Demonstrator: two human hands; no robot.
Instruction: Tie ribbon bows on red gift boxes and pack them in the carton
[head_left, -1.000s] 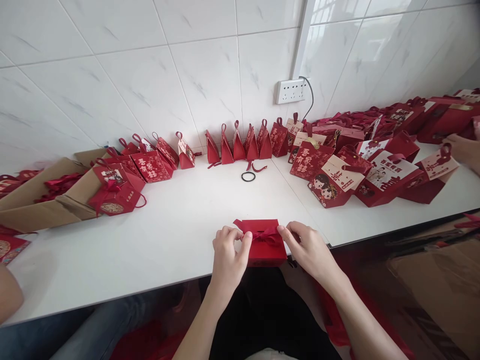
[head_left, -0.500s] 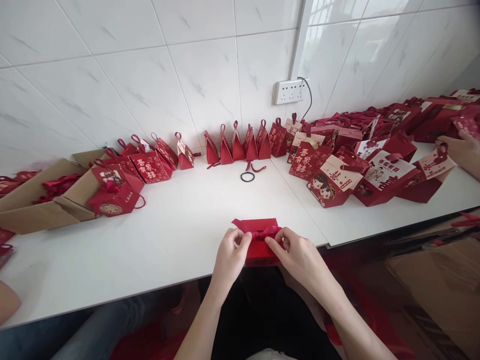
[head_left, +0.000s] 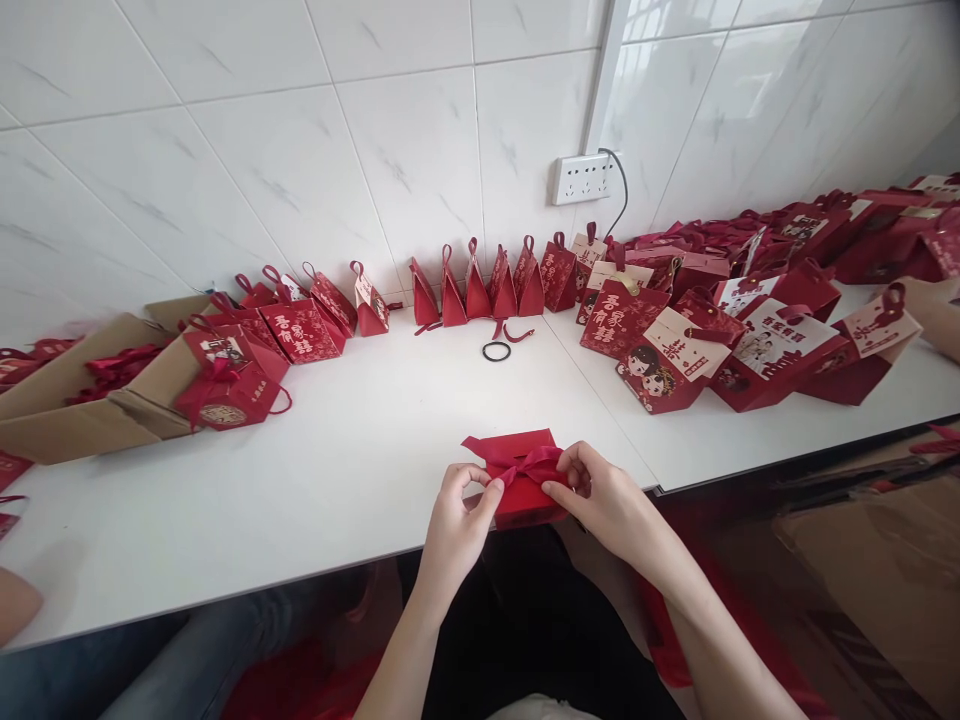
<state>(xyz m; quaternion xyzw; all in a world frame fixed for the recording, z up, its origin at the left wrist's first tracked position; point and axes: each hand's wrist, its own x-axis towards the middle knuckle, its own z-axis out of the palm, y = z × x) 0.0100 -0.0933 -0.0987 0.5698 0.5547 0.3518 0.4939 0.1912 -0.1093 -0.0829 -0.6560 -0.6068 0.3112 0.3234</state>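
Observation:
A red box (head_left: 525, 508) lies at the table's front edge, between my hands. Across its top runs a red ribbon (head_left: 529, 463) with a knot near the middle. My left hand (head_left: 466, 500) pinches the ribbon on the left side of the knot. On the other side my right hand (head_left: 589, 485) pinches the ribbon between thumb and fingers. One ribbon end sticks out past the box's upper left corner.
Small red boxes (head_left: 477, 290) stand along the wall. More boxes (head_left: 675, 360) crowd the right side. A cardboard box (head_left: 82, 425) with red ribbons sits at left. A black ring (head_left: 496, 351) lies mid-table. Other people's arms show at both sides.
My hands have moved slightly apart, and the ribbon between them shows more, with its knot now visible. My left hand sits a little lower.

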